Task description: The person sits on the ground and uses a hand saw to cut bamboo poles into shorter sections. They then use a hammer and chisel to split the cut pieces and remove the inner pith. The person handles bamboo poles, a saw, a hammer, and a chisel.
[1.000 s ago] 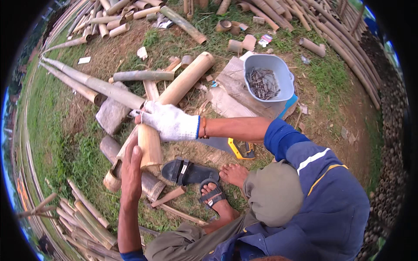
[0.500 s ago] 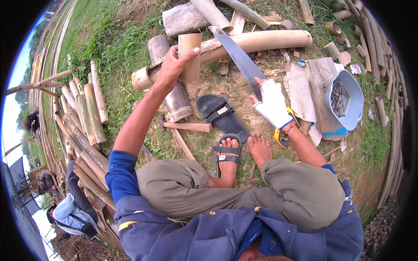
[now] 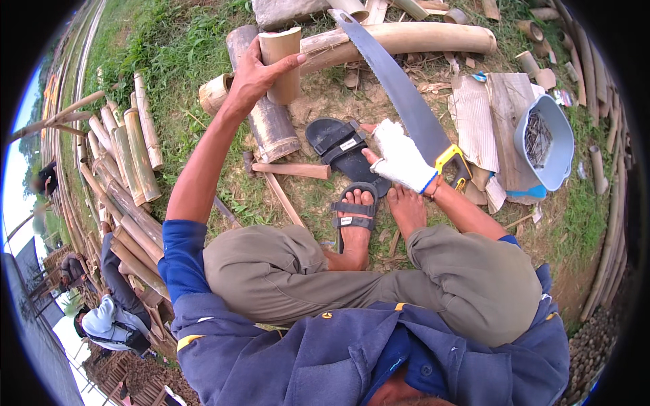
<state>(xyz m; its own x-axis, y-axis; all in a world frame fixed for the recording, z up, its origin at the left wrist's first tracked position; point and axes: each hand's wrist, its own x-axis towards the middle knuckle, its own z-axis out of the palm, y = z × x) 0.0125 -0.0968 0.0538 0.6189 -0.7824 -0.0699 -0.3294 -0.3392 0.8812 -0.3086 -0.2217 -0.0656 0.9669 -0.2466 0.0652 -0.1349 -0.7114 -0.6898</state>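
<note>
My left hand (image 3: 249,76) is wrapped round a short, pale bamboo section (image 3: 287,78), held upright above the ground at the far left of centre. The thumb presses against its right side. My right hand (image 3: 401,155), in a white fingerless glove, holds nothing and has its fingers apart, pointing left over the black sandal (image 3: 338,135). Just right of it lies a handsaw (image 3: 399,88) with a yellow and black handle (image 3: 452,162). Its blade tip reaches across a long peeled bamboo pole (image 3: 433,40). A darker bamboo piece (image 3: 273,132) lies below the held section.
A hammer (image 3: 291,170) lies before my left knee. To the right stand a wooden board (image 3: 504,115) and a grey-blue tub (image 3: 566,159) of nails. Bamboo lengths (image 3: 135,155) are piled at left, with a person (image 3: 108,321) beyond. A stone (image 3: 288,12) lies at the far edge.
My right hand has moved left off the saw, baring its handle and blade. My left hand has shifted farther away and left with the bamboo section, which is now slightly tilted.
</note>
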